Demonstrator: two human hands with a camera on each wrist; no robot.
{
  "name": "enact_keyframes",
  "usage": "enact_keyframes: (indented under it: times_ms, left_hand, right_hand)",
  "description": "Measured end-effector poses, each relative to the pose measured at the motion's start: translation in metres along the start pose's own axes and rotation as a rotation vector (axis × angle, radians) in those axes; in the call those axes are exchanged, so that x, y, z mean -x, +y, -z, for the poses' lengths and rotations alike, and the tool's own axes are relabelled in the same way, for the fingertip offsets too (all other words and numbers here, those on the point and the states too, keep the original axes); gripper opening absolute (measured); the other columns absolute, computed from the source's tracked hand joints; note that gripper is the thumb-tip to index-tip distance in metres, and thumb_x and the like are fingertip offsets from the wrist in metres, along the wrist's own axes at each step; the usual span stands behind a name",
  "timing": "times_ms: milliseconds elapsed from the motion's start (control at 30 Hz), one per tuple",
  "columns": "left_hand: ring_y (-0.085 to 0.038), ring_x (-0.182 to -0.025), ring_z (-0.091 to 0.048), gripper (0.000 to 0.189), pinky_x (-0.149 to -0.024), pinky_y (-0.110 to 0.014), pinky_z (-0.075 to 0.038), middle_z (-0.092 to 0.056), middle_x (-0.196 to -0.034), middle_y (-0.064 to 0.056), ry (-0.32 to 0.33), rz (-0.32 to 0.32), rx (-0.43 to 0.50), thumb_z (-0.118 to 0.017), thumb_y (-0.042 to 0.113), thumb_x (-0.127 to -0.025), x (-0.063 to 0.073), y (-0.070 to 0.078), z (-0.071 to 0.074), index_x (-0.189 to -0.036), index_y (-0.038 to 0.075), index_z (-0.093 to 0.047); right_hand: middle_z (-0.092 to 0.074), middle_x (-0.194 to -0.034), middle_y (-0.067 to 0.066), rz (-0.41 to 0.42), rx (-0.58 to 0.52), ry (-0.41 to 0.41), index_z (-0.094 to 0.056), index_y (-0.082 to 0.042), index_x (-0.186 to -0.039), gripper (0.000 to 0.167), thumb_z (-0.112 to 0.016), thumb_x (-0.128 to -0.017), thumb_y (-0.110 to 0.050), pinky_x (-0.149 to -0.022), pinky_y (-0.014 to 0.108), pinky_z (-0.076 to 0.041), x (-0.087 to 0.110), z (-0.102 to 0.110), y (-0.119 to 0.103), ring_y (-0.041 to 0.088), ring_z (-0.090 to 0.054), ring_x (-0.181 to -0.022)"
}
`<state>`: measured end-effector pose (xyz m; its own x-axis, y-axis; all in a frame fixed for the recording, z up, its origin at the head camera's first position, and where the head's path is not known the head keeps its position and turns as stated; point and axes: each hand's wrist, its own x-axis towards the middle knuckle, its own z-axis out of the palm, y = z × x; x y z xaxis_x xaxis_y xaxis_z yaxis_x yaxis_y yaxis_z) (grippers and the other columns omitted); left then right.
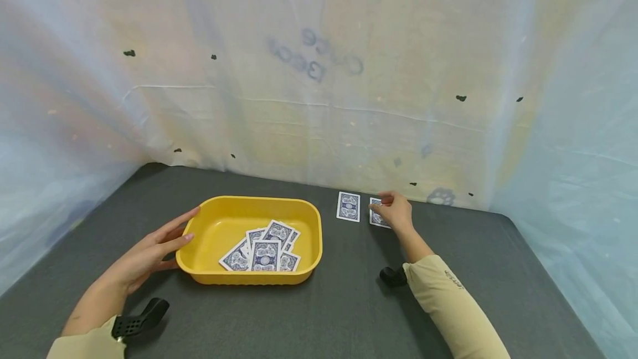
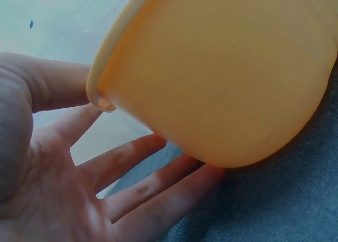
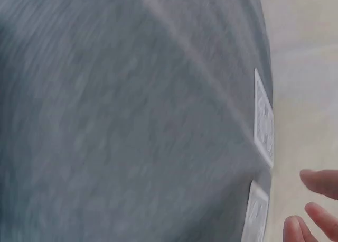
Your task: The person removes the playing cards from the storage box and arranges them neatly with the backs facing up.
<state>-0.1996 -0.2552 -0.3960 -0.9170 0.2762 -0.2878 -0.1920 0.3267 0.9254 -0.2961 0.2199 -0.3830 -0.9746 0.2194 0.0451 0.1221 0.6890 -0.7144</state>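
Note:
A yellow plastic tray [image 1: 310, 237] stands left of centre, with several blue-backed playing cards [image 1: 265, 255] lying in an overlapping heap inside. At its left end is my left hand [image 1: 142, 256], thumb and index fingertips over the rim. The left wrist view shows the other fingers [image 2: 150, 192] spread and fairly straight against the outer wall. Two more cards lie on the table to the right, the left card [image 1: 348, 206] fully visible. Above the right card [image 1: 380, 218], my right hand [image 1: 399, 212] partly covers it. In the right wrist view its fingers [image 3: 319, 184] are apart, with nothing between them.
A dark grey cloth covers the table [image 1: 344, 309]. Pale plastic sheeting [image 1: 319, 126] hangs along the back edge, close behind the two cards, and at both sides. Each wrist wears a black strap piece, such as the one [image 1: 142, 317] at the left.

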Motion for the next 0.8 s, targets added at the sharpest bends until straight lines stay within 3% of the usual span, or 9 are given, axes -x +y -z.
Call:
enact_keyframes:
  times_ms: [200,567,800]
  left_hand:
    - [-0.050,-0.141,-0.012,0.071,-0.094,-0.062,-0.044,0.006,-0.160,-0.022,-0.010,-0.030,-0.003,-0.047,0.036,-0.101,0.000,-0.001,0.001,-0.155,0.029,-0.001]
    - [-0.050,-0.141,-0.013,0.071,-0.095,-0.063,-0.043,0.005,-0.159,-0.023,-0.009,-0.012,-0.001,-0.047,0.036,-0.101,0.001,0.000,0.002,-0.155,0.029,-0.001]
    - [-0.050,-0.141,-0.012,0.072,-0.095,-0.064,-0.042,0.007,-0.160,-0.022,-0.013,-0.010,0.002,-0.047,0.037,-0.101,0.001,0.000,0.001,-0.155,0.030,-0.001]
  right_hand:
    - [-0.058,-0.126,0.023,0.021,-0.111,-0.035,-0.056,-0.002,-0.129,0.046,-0.069,-0.089,-0.021,-0.093,0.048,-0.048,0.004,-0.005,-0.015,0.036,-0.055,-0.116]
    - [-0.063,-0.118,0.018,0.107,-0.312,-0.098,-0.061,-0.004,-0.124,0.042,-0.071,-0.087,-0.022,-0.091,0.044,-0.051,0.025,-0.027,-0.062,0.032,-0.060,-0.109]
    - [-0.063,-0.112,0.014,0.145,-0.439,-0.199,-0.064,-0.007,-0.119,0.037,-0.072,-0.086,-0.021,-0.093,0.042,-0.050,0.044,-0.040,-0.095,0.027,-0.060,-0.104]
